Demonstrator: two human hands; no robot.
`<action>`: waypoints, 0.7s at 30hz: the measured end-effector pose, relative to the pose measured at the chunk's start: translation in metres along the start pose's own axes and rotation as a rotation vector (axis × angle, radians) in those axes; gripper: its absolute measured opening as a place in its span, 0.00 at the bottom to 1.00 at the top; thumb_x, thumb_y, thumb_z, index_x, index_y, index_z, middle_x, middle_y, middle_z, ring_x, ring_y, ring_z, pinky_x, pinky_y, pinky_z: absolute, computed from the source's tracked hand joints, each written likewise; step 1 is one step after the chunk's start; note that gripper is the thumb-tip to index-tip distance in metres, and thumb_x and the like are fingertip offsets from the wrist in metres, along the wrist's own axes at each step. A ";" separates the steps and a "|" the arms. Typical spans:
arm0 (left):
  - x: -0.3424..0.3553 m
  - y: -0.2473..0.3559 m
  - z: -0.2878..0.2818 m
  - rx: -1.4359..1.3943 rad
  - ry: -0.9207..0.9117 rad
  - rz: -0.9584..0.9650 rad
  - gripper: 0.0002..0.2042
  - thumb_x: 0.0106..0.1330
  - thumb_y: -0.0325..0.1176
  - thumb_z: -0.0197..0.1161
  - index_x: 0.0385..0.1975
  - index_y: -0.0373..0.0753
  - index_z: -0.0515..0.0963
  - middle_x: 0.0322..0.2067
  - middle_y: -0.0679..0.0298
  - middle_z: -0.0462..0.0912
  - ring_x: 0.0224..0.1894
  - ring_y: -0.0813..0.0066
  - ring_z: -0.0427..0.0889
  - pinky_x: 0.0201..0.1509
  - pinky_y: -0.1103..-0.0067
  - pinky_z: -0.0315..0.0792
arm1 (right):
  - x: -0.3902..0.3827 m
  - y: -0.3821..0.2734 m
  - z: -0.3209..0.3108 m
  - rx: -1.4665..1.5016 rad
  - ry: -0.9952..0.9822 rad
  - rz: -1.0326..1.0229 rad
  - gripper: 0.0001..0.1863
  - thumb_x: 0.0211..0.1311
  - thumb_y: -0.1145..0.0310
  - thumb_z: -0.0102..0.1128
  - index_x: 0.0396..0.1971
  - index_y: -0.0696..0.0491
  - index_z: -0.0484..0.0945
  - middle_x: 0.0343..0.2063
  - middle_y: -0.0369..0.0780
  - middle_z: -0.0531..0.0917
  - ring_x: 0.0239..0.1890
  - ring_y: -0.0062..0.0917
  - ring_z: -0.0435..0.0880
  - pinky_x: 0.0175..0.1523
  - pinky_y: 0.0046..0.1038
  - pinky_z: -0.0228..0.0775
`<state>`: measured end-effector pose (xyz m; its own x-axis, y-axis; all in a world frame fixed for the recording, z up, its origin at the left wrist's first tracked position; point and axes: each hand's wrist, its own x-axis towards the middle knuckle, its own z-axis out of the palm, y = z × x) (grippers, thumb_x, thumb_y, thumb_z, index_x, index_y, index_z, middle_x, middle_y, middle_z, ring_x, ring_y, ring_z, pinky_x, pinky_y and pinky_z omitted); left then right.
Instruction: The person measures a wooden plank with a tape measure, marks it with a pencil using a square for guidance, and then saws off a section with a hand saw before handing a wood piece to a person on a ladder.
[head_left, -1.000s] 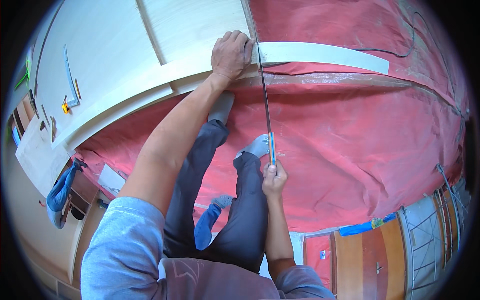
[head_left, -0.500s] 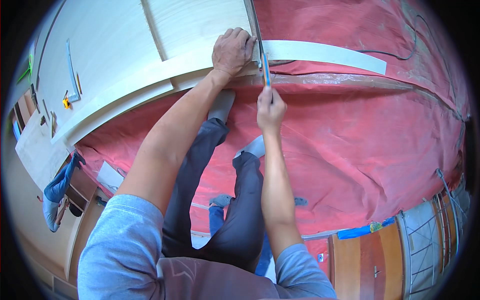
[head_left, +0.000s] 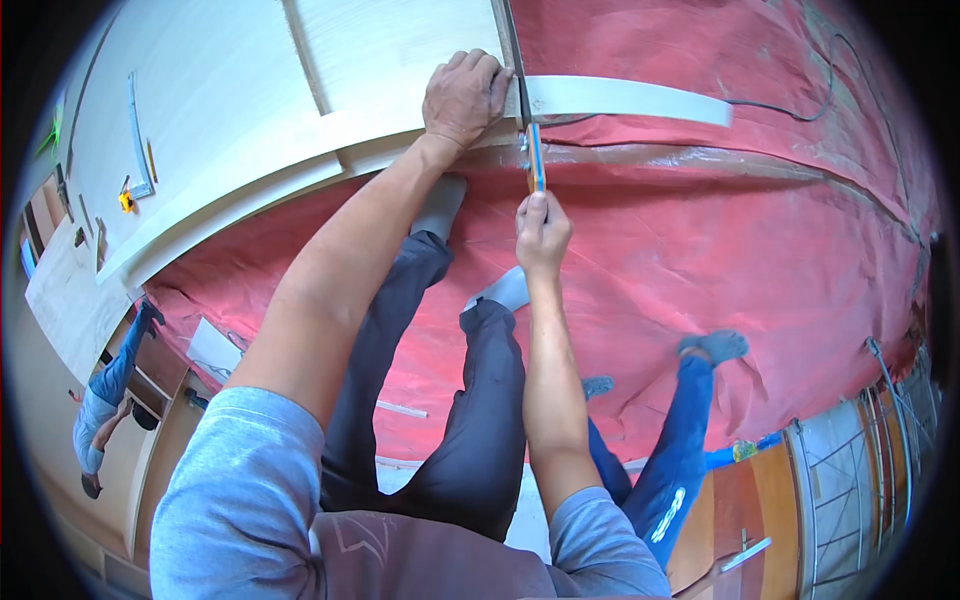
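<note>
Blue-and-orange-handled handsaw [head_left: 537, 158], one: blade at the right edge of the pale wooden tabletop [head_left: 220, 90], apparently across the white strip [head_left: 630, 98] jutting right. Right grip [head_left: 543, 235]: fingers closed fully round the handle's near end. Left grip [head_left: 465, 98]: pressed down beside the blade; closure underneath hidden, cannot tell. Step, as judged: sawing. Next stroke likely calls for a straight pull, left grip bearing down.

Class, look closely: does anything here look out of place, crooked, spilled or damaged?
The red sheet looks untidy: it lies rumpled, with creases to the right of the right hand, rather than flat. The white strip is blurred at its right end, so damage there cannot be judged. No spill stands out.
</note>
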<state>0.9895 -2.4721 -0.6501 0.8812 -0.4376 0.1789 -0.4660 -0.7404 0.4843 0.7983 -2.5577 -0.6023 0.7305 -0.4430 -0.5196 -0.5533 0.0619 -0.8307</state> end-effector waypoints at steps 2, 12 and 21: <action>-0.002 -0.007 -0.008 0.027 -0.002 -0.027 0.10 0.62 0.37 0.61 0.22 0.40 0.74 0.25 0.63 0.75 0.32 0.62 0.76 0.37 0.69 0.70 | -0.043 0.011 -0.009 0.023 0.008 0.020 0.20 0.71 0.59 0.47 0.21 0.57 0.69 0.14 0.34 0.68 0.18 0.16 0.64 0.23 0.25 0.58; 0.005 0.002 -0.003 0.002 0.009 -0.005 0.10 0.62 0.37 0.61 0.23 0.41 0.74 0.26 0.63 0.76 0.32 0.62 0.76 0.36 0.69 0.69 | 0.033 0.006 0.009 0.127 -0.034 -0.063 0.24 0.75 0.55 0.37 0.21 0.54 0.68 0.12 0.30 0.65 0.13 0.12 0.61 0.19 0.19 0.50; -0.001 -0.009 -0.017 -0.001 0.005 -0.058 0.10 0.62 0.38 0.61 0.23 0.41 0.74 0.25 0.63 0.76 0.33 0.62 0.76 0.37 0.69 0.69 | -0.082 0.031 -0.039 0.139 -0.060 0.051 0.24 0.73 0.54 0.40 0.20 0.55 0.68 0.12 0.31 0.67 0.14 0.13 0.64 0.20 0.20 0.53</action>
<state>0.9938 -2.4563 -0.6399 0.9070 -0.3916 0.1550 -0.4143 -0.7638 0.4950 0.7052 -2.5537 -0.5779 0.7281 -0.3820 -0.5692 -0.5325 0.2077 -0.8205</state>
